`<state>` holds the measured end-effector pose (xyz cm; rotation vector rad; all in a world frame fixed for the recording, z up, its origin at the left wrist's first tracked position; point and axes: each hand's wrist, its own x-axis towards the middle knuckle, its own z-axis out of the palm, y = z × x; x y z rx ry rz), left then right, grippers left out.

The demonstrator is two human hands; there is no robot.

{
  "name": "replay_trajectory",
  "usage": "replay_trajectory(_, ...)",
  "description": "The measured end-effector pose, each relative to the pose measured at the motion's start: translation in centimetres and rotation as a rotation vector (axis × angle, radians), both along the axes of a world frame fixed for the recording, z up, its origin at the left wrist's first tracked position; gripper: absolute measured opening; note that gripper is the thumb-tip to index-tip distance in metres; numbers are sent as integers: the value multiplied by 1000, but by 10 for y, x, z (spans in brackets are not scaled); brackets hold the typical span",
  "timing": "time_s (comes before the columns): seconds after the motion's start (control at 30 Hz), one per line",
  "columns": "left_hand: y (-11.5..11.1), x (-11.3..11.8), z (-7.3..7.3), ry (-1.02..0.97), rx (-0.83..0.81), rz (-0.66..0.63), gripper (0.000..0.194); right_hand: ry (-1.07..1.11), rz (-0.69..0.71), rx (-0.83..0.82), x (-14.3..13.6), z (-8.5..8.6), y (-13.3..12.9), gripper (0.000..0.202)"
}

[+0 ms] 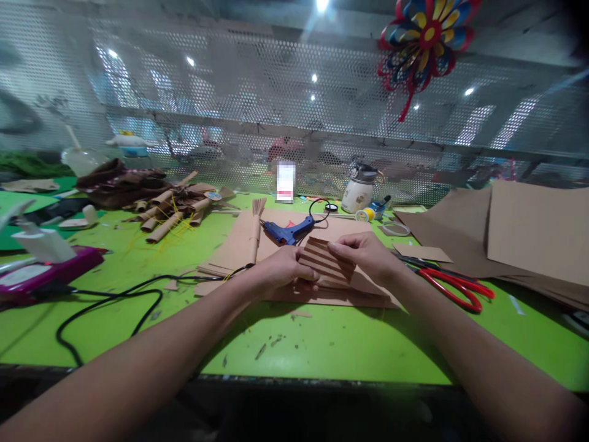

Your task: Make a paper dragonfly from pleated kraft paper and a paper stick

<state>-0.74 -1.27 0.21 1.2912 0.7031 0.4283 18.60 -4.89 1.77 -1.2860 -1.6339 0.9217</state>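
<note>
Hands (pixel 293 268) (pixel 365 250) hold apparently pleated paper (pixel 327 260); bottle (pixel 356 195) markings blurred.

Flower ornament (pixel 429 35) up high; white bottle (pixel 356 195) near mesh screen (pixel 239 80).

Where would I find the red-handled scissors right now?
In the head view, the red-handled scissors lie on the right side of the green table, beside the right forearm, near the brown sheets.

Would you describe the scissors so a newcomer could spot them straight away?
On the green table, look right of the hands, just in front of the large brown sheets. The scissors lie there flat, their blades towards the right hand. Their looped handles are bright red, unlike the plain brown paper nearby.
</note>
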Motion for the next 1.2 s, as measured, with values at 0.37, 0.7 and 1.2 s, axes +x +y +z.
replay_trajectory(0.37, -2, -1, 4, -37, 221, -10, 19, -292, -15, 195, -3, 3, -1, 39)
replay_trajectory(0.7, -3, -1, 10, -58, 239, 81, 30, -318, 43, 222, -2, 0, -1, 40)
replay_trajectory(1.2, 2, 2, 12, 140, 944, 524, 26, 167, 83, -101, -17, -18, -5, 28)
